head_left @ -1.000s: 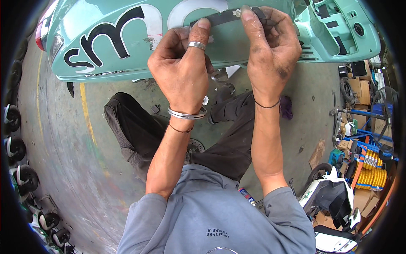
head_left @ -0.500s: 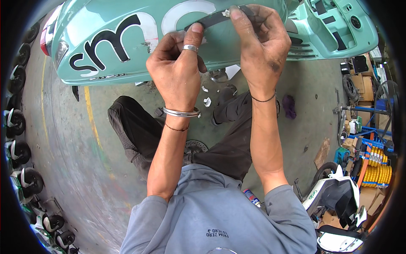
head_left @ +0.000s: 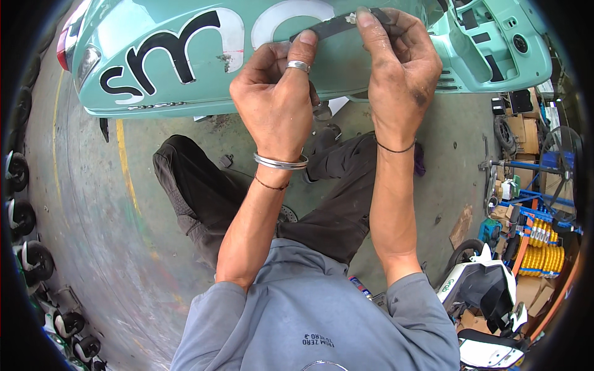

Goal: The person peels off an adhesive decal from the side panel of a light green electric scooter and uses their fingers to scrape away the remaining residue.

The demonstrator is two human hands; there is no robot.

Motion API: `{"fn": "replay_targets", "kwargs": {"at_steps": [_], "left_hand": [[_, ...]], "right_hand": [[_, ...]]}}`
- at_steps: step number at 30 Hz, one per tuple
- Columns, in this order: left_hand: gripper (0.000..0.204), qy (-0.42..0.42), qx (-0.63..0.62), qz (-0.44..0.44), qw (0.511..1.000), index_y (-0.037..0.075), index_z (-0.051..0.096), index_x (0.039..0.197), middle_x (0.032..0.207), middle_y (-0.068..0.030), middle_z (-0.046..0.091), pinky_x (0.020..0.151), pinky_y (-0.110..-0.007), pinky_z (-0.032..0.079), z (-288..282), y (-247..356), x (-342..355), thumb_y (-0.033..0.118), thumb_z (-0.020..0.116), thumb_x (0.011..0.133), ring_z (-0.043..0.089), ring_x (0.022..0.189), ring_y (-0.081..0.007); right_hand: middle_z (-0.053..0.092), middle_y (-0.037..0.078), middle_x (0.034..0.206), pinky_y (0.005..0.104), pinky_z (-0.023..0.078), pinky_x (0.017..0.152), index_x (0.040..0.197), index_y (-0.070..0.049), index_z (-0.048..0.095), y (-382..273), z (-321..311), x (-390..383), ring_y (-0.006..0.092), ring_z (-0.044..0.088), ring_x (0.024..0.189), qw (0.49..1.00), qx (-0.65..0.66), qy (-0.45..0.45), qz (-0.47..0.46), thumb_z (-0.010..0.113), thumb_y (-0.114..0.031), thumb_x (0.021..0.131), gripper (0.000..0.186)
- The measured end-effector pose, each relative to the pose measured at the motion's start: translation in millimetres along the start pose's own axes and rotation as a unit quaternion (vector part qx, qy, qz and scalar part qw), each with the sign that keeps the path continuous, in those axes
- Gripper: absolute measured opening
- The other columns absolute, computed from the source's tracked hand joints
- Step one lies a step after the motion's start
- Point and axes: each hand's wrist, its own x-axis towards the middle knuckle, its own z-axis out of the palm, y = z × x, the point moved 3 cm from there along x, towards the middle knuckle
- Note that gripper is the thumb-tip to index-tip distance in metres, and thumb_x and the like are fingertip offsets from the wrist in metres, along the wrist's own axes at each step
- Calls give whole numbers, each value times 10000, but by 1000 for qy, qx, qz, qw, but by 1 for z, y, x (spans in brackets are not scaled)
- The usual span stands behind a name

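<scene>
Grey-green workshop floor [head_left: 93, 247] spreads out below, with a yellow line [head_left: 128, 173] painted down its left side. Black wheels [head_left: 23, 217] stand in a row along the far left edge. On the right are yellow coils [head_left: 542, 262], a flat piece of cardboard [head_left: 461, 227] and a white and black scooter [head_left: 455, 278].

Across the top lies a pale green scooter body [head_left: 210, 91] bearing large black and white lettering [head_left: 179, 62], the white part patchy and damaged in one spot. To its right is a green moulded part [head_left: 523, 69] with dark inserts.

Both hands hold a narrow dark strip [head_left: 334, 26] in front of that lettering. The left hand [head_left: 275, 102], wearing a silver ring [head_left: 298, 65], pinches its left end between thumb and curled fingers. The right hand [head_left: 402, 77], smudged dark near the wrist, pinches the other end, its thumb beside a pale flake [head_left: 351, 18]. Whether the strip touches the body behind, I cannot tell. Dark trousers [head_left: 337, 216] show beneath the forearms.
</scene>
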Motion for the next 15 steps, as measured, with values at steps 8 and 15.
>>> {"fn": "replay_targets", "kwargs": {"at_steps": [8,15], "left_hand": [[275,-6,-4,3,1000,-34,681,812,692,-53,650,427,-223,357,-1,-1,0,232,722,864,493,457,-78],[271,-18,-4,-11,1000,-51,688,832,712,-60,652,424,-227,374,-1,2,0,216,728,858,501,462,-82]], "right_hand": [[604,-2,767,191,438,600,866,7,605,2,-2,0,48,545,672,999,9,2,31,660,-61,891,91],[674,58,830,252,480,708,927,27,646,7,-7,5,116,610,756,999,-9,-15,-31,725,-107,823,187]]}}
